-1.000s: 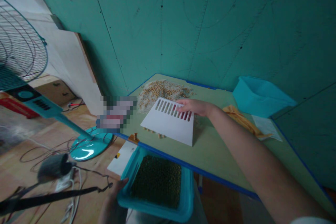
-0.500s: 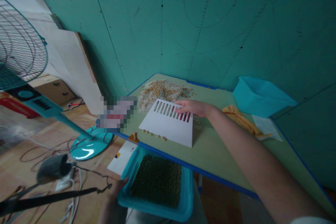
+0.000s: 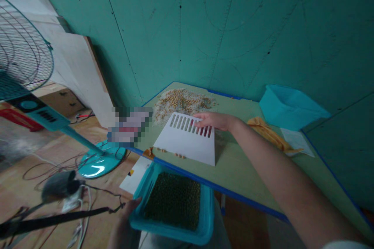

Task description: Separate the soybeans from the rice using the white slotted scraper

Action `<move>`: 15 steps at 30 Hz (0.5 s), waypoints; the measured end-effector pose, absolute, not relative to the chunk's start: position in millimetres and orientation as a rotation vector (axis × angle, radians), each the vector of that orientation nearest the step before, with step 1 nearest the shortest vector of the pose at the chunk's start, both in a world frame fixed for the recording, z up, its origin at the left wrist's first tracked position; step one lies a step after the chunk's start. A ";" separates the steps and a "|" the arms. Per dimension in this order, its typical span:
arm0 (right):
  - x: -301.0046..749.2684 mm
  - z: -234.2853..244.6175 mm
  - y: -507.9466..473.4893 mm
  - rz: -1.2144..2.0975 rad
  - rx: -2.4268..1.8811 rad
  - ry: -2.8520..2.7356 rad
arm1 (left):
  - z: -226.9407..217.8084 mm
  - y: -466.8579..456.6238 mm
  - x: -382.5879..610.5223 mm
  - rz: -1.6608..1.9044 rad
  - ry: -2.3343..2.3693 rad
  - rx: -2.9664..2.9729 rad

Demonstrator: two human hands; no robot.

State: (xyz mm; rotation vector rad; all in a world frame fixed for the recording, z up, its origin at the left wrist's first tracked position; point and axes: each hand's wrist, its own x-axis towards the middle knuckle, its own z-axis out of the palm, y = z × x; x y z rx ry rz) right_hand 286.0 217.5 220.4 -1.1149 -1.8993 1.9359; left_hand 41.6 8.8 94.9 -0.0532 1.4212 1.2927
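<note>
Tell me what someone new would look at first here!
Probably the white slotted sheet in the right-hand fingers, at the table's near side. Behind it, tan beans lie heaped among pale bits. Below the near edge, left-hand fingers grip a turquoise tub of dark little grains.

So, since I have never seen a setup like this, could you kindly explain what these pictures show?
There is no machine here; a person works bare-handed. One head-worn camera looks forward and down, showing roughly the wearer's view. The right hand holds a flat white sheet with a row of slots. The left hand grips a turquoise plastic tub of dark, greenish grains below the near edge of a pale green, blue-edged table. On the table lie a heap of round tan beans mixed with whitish material, a few tan pieces along the sheet's near edge, a crumpled orange cloth and, on the right, an angular turquoise bin.
</note>
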 end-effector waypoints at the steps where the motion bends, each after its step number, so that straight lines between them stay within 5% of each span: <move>1: 285.4 221.4 216.6 1.931 -1.126 -1.901 | 95.8 9.0 42.3 1.301 1.419 -0.055; 15: 283.0 225.7 212.1 1.915 -1.122 -1.977 | 100.4 9.7 42.6 1.302 1.376 0.001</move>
